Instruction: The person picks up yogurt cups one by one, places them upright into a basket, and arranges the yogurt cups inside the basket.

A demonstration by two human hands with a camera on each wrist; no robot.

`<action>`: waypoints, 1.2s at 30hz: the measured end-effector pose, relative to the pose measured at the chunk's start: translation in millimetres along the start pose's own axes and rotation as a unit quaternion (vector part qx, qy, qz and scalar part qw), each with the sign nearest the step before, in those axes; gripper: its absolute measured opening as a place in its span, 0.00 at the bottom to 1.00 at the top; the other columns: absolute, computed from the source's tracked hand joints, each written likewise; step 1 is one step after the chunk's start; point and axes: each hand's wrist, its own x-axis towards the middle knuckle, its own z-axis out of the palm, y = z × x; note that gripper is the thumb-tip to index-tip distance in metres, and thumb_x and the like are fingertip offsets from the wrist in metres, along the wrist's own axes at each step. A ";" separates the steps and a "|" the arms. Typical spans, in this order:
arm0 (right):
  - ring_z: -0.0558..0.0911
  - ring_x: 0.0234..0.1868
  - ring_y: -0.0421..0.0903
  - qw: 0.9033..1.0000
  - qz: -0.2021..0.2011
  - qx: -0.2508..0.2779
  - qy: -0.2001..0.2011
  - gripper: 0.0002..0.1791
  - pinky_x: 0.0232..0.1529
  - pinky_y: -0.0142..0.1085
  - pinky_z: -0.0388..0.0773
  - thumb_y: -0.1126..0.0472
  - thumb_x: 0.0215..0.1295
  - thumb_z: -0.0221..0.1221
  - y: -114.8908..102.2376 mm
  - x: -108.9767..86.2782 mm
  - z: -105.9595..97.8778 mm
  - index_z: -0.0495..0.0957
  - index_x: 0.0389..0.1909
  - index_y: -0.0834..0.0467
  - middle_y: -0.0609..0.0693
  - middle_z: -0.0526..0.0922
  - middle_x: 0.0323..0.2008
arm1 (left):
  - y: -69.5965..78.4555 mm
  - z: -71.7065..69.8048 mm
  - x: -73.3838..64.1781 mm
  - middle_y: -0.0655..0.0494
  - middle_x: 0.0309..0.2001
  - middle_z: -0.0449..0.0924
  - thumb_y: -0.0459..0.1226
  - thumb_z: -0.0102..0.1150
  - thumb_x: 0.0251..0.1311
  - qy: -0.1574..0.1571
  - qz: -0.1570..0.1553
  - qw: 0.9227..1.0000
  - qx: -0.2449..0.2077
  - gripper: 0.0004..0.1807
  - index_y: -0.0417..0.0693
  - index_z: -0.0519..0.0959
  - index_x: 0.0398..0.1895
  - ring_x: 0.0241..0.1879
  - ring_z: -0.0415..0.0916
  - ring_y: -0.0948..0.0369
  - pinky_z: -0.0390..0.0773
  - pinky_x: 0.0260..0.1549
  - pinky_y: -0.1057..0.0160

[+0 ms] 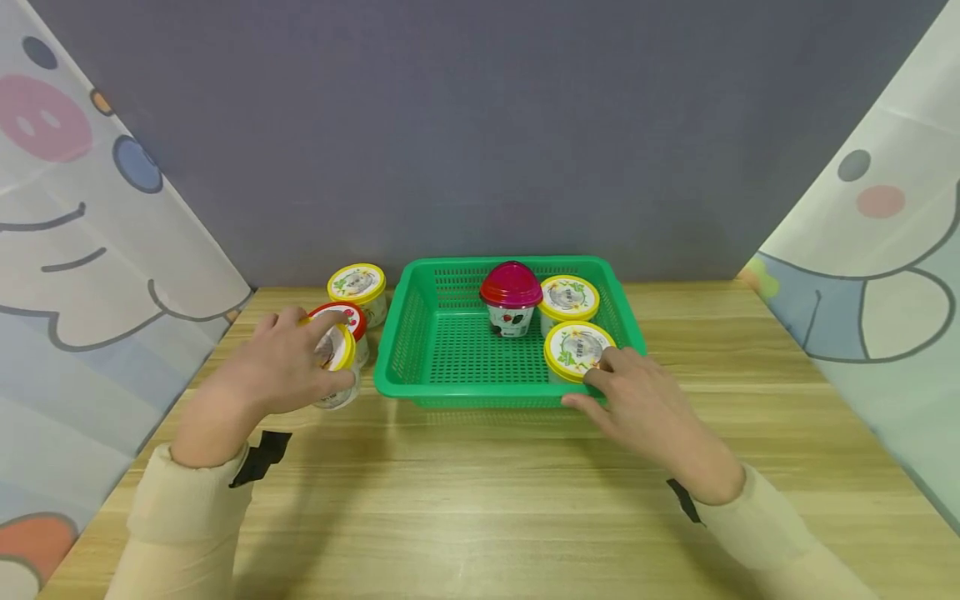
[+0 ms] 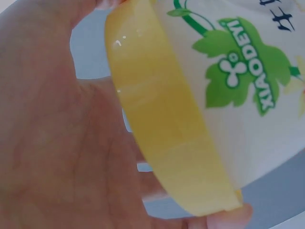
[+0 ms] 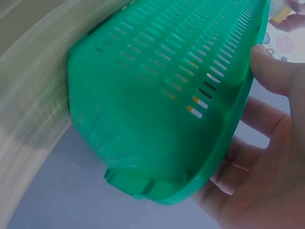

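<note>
My left hand [image 1: 281,367] grips a yellow-lidded cup [image 1: 341,350] by its lid, left of the basket. The left wrist view shows the thumb and fingers around the yellow lid [image 2: 157,119]; a green leaf is printed on the white body. A red-lidded cup [image 1: 356,321] stands right behind, partly covered by the fingers. My right hand [image 1: 645,404] holds the front right rim of the green basket [image 1: 465,390], thumb on the rim and fingers curled over it. Those fingers overlap the edge of another yellow-lidded cup [image 1: 576,348] inside; their tips are hidden.
Also inside the basket are a cup with a domed magenta lid [image 1: 512,287] and a further yellow-lidded cup [image 1: 568,298]. One more yellow-lidded cup [image 1: 357,285] stands at the back left of the wooden table [image 1: 450,500]. A grey panel [image 1: 480,142] rises behind.
</note>
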 end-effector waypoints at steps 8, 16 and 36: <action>0.71 0.29 0.47 1.000 -0.002 -0.006 0.006 0.19 0.32 0.40 0.71 0.45 0.57 0.73 -0.4 0.2 -1.3 0.82 0.26 0.57 0.47 0.71 0.26 | 11.1 -22.6 1.7 0.31 0.59 0.63 0.51 0.58 0.56 0.002 -0.002 1.000 0.006 0.39 0.52 0.65 0.72 0.58 0.59 0.30 0.72 0.40 0.30; 0.69 0.27 0.47 1.000 -0.007 -0.010 0.017 0.21 0.29 0.38 0.69 0.44 0.57 0.73 -0.5 1.7 2.7 0.81 0.25 0.58 0.47 0.68 0.24 | 21.1 -44.5 7.3 0.33 0.59 0.63 0.53 0.58 0.56 -0.010 0.005 0.999 0.032 0.39 0.56 0.65 0.73 0.55 0.61 0.32 0.73 0.36 0.34; 0.66 0.27 0.44 0.998 -0.026 0.022 -0.045 0.20 0.28 0.37 0.67 0.44 0.61 0.70 9.5 4.8 -5.1 0.87 0.34 0.59 0.45 0.68 0.26 | 63.9 -53.5 38.6 0.42 0.62 0.63 0.50 0.53 0.55 -0.018 0.044 0.999 -0.003 0.40 0.60 0.63 0.75 0.59 0.59 0.42 0.74 0.42 0.39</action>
